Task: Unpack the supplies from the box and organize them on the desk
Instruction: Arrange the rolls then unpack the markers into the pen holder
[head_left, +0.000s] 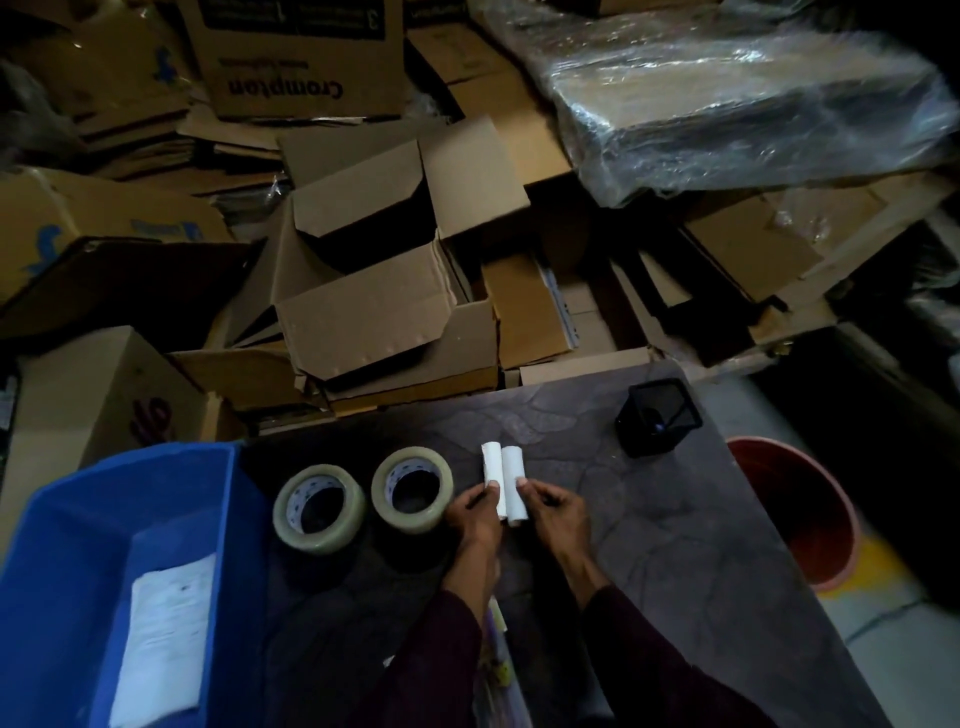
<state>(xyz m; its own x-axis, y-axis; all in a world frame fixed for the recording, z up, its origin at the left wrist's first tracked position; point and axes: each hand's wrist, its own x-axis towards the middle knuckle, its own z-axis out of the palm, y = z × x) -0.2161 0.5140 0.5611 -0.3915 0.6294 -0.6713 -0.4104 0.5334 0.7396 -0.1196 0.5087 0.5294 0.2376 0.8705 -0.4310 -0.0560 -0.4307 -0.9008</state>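
- The left hand (475, 512) is pinching a small white paper roll (491, 464), and the right hand (556, 512) is pinching a second white paper roll (514, 486). The pair are touching side by side and seem to be resting on the dark stone-patterned tabletop (675, 545), lower centre of the frame.
- Being round, they may be rolling away once released, possibly off the right edge towards the orange plastic bucket (795, 519).
- Two clear packing-tape rolls (412, 488) are sitting just left of the left hand, so a careless wrist risks knocking them towards the blue plastic bin (62, 519).
- Dim light is making misplacement likelier.
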